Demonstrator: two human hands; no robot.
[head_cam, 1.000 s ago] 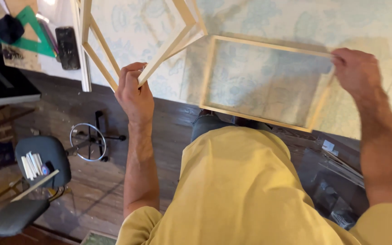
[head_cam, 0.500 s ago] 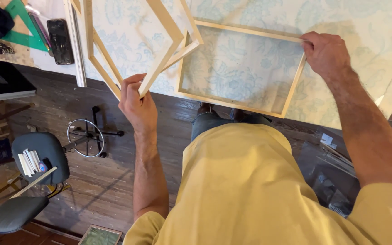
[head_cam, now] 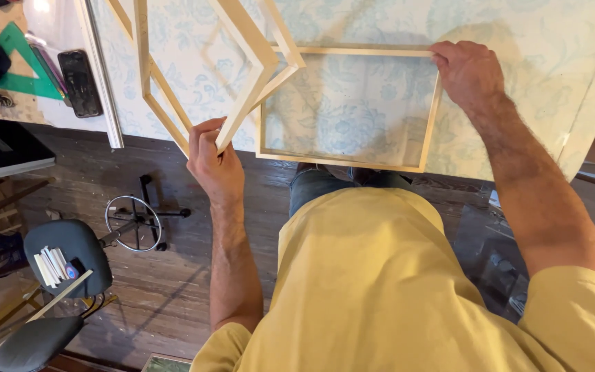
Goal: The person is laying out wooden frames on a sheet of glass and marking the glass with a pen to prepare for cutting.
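Observation:
My left hand (head_cam: 213,160) grips the lower corner of a pale wooden frame (head_cam: 147,103) that is tilted up off the table. A second raised frame (head_cam: 253,58) rests against it. My right hand (head_cam: 468,69) holds the top right corner of another wooden frame (head_cam: 342,157), which lies flat on a table covered in light blue floral fabric (head_cam: 531,41). The raised frames overlap the flat frame's upper left corner.
At the table's left end lie a green set square (head_cam: 18,65), a dark phone (head_cam: 79,81) and a metal ruler (head_cam: 101,89). Below stand a grey office chair (head_cam: 63,255) holding small items, a chair base (head_cam: 136,222) and a dark wooden floor.
The flat frame has slid left and toward me with my right hand on its corner. My left hand has kept hold of the raised frame, which now overlaps the flat one.

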